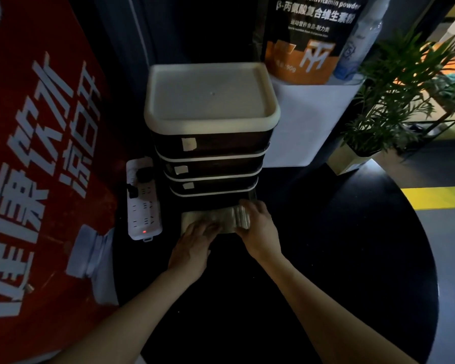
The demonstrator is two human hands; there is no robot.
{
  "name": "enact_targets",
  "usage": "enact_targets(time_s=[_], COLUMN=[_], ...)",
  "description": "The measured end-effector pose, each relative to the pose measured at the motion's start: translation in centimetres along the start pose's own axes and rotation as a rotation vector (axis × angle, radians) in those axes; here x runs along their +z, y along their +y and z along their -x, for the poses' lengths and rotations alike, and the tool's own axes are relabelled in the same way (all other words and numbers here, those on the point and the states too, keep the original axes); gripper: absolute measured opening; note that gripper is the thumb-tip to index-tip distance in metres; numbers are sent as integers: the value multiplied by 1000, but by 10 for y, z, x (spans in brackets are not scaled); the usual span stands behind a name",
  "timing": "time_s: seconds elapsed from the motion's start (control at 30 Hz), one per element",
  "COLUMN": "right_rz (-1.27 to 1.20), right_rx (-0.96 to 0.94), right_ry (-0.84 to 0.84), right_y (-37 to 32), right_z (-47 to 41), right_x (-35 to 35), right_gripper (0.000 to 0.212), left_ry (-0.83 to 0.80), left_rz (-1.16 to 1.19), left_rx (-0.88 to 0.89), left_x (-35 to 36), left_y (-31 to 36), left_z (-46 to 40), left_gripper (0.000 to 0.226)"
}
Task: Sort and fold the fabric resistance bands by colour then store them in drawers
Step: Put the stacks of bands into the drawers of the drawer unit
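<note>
step: I judge storing; folded bands (216,218) lie in the pulled-out bottom drawer (250,198) of the unit (210,143).
left hand (192,244): flat on bands, fingers released.
right hand (258,227): fingers grasping the stack's right end.
next: I'd tuck the bands down, withdraw, push the drawer closed.

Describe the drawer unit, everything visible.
The drawer unit is a small upright stack on the black round table, looking plastic: a cream tray-like top with a raised rim, dark translucent drawer fronts split by cream bands, a pale label on each of the upper three. Those three are shut; the bottom drawer is pulled out, holding pale folded fabric that both hands touch. A white power strip lies beside it.
</note>
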State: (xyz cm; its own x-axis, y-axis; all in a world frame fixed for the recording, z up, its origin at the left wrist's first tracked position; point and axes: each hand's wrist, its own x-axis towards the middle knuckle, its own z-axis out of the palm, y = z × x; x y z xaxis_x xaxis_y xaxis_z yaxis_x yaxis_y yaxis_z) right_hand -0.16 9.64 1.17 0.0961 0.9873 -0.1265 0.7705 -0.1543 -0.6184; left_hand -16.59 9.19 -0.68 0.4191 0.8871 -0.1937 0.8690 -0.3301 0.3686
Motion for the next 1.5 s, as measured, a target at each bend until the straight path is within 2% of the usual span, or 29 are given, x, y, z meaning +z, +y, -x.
enact_targets(time_s=[0.1,0.2,0.3,0.4,0.7,1.03,1.13,1.2,1.27,1.33,1.43,1.5], right_rz=[143,309,348,366,406,455,476,480,473,466,468,450], right_rx=[-233,-315,-363,-413,-438,-502,-526,-533,-526,-520,-519,-489], right_ry=[-99,-169,-92,5,54,121,142,155,172,186,218,207], right_y=[5,16,29,36,32,32,32,33,34,35,35,33], right_z=[6,9,12,12,0,-12,-13,-17,-23,-29,-36,-40], right_x=[3,6,9,13,14,19,20,19,17,16,16,17], right_gripper=[61,58,51,47,55,56,54,51,49,46,37,45], left_ry=[4,-4,40,131,138,183,189,215,257,289,257,284], left_rz=[17,55,60,41,-3,-108,-145,-189,-192,-217,-288,-296], left_rx=[11,14,64,0,-67,-13,20,38,47,68,45,33], left_x=[-1,-3,-1,3,-5,-10,-11,-11,-8,-5,-10,-14], left_y=[-2,-4,-11,-22,-28,-35,-34,-31,-29,-28,-29,-30], left_z=[0,2,6,13,5,-7,-4,-5,-9,-14,-25,-30], left_gripper=[64,61,61,60,66,56,73,76,69,52,57,57])
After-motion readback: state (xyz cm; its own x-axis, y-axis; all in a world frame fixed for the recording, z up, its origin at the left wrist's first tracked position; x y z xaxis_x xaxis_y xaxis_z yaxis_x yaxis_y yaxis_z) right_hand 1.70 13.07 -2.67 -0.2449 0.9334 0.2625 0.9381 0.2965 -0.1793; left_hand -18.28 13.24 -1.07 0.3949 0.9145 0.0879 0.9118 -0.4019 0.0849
